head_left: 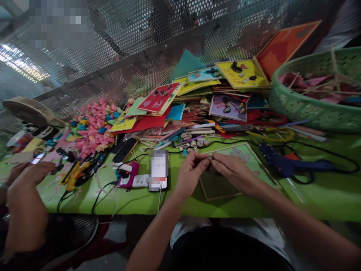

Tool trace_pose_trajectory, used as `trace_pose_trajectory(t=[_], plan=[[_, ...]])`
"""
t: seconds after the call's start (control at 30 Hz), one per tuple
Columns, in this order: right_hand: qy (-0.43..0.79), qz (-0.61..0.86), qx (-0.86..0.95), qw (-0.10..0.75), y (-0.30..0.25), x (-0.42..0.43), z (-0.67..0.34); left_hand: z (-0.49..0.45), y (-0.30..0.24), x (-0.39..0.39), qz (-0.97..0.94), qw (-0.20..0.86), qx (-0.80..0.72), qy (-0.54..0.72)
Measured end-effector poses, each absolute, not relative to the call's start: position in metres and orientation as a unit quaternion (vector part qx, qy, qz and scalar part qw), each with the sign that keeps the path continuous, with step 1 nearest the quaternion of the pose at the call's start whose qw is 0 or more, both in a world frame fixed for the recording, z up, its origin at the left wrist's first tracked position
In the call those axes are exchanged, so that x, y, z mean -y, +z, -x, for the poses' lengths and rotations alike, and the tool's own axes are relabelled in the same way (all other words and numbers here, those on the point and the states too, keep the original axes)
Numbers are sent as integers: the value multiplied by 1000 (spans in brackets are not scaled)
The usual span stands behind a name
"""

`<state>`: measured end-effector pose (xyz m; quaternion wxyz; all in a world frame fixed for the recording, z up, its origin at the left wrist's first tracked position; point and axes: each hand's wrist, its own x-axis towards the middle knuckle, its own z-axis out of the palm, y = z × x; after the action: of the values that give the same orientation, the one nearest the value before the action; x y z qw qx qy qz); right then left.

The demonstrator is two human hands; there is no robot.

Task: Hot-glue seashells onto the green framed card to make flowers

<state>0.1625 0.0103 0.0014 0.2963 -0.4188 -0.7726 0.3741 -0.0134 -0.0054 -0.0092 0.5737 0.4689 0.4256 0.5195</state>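
My left hand and my right hand meet fingertip to fingertip above a green framed card lying on the green table. Both hands are closed in a pinch on a tiny object between them that I cannot make out. A phone lies just left of my left hand, with a cable running off the table edge. Small pebbles lie just beyond my hands.
A blue glue gun with a black cord lies to the right. A green basket stands at the back right. Coloured cards and pink paper flowers pile up behind. Another person's hand rests at the left.
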Motion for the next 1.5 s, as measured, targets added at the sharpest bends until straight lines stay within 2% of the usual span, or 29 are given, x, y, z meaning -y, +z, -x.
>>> trace_pose_trajectory(t=[0.77, 1.03, 1.5], plan=[[388, 411, 767, 304, 4, -10, -162, 15, -11, 9, -519, 543, -422, 508], [411, 399, 750, 330, 4, -8, -162, 13, -11, 6, -501, 558, -409, 520], [416, 399, 743, 340, 0, -11, -163, 16, -12, 9, -557, 502, -426, 507]])
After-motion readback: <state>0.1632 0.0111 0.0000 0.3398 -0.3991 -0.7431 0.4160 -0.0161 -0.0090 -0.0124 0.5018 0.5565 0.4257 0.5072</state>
